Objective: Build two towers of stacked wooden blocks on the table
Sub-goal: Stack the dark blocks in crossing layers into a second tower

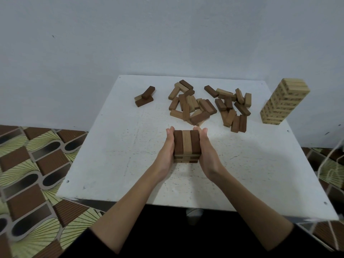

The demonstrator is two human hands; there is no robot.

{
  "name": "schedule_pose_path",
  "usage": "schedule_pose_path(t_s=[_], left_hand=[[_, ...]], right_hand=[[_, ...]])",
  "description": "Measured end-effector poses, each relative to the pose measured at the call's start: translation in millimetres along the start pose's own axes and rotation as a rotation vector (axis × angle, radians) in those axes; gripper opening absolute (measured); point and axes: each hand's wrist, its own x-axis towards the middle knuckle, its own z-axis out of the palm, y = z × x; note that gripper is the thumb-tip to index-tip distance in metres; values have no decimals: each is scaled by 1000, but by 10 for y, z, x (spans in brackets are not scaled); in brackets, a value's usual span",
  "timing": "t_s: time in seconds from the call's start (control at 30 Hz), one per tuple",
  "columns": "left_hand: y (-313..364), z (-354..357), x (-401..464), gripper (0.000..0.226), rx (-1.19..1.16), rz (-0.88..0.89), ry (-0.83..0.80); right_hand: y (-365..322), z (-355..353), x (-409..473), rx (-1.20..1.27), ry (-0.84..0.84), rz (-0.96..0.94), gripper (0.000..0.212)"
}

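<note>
Pale wall point(167, 34) behind, patterned brown-green floor point(28, 164) either side. White speckled surface point(111, 146) carries everything. Tall pale tower point(284, 101) stands far right, looks complete. Loose blocks point(208, 103) scattered across far middle; small three-block heap point(144, 98) far left. Second tower point(186, 148) near centre, only few layers high. Left hand point(166, 148) and right hand point(205, 148), fingers straight, press flat on its sides, likely squaring layers. Next: fetch loose blocks, lay crosswise on top.
</note>
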Motion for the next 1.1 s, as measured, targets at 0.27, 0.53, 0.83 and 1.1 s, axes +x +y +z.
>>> schedule_pose_path(t_s=[0.27,0.53,0.83,1.1], left_hand=[[50,-412,41,127,485,177,-135],[110,-452,180,115,676,230,-115],[104,-407,187,113,653,244,-122],[64,-415,211,115,645,235,-111]], right_hand=[[-134,-353,93,-466,-194,-169,112],[-289,-407,154,-811,-263,-271,112],[-217,-414,219,-812,-273,-297,107],[-225,-410,229,-781,-274,-270,105]])
